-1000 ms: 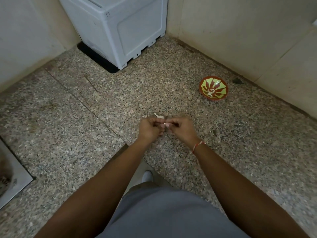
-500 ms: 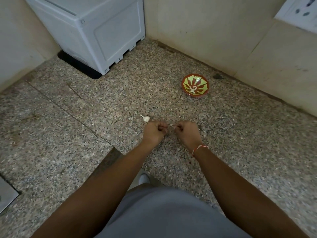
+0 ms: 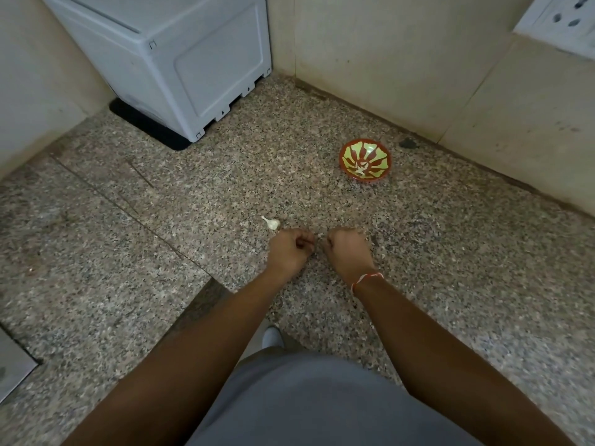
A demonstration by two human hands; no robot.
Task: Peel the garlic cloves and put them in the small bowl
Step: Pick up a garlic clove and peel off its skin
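Observation:
My left hand (image 3: 291,249) and my right hand (image 3: 347,252) hover low over the speckled floor, a small gap between them. Both have their fingers curled tight as in a pinch. The garlic clove they pinched a moment ago is hidden inside the fingers. A small garlic bulb piece (image 3: 272,223) with a stalk lies on the floor just beyond my left hand, not touching it. The small red and green bowl (image 3: 342,156) stands farther off to the right near the wall, with a white peeled clove (image 3: 360,169) in it.
A grey-white appliance (image 3: 180,59) on a black mat (image 3: 145,123) fills the far left corner. Walls close the back and right side, with a socket plate (image 3: 560,20) up high. A metal plate (image 3: 13,365) lies at the left edge. My shoe (image 3: 272,338) shows between my arms.
My hands, joined on the clove a second ago, have drawn apart and lowered. The view has shifted, so the bulb piece on the floor now shows beside my left hand.

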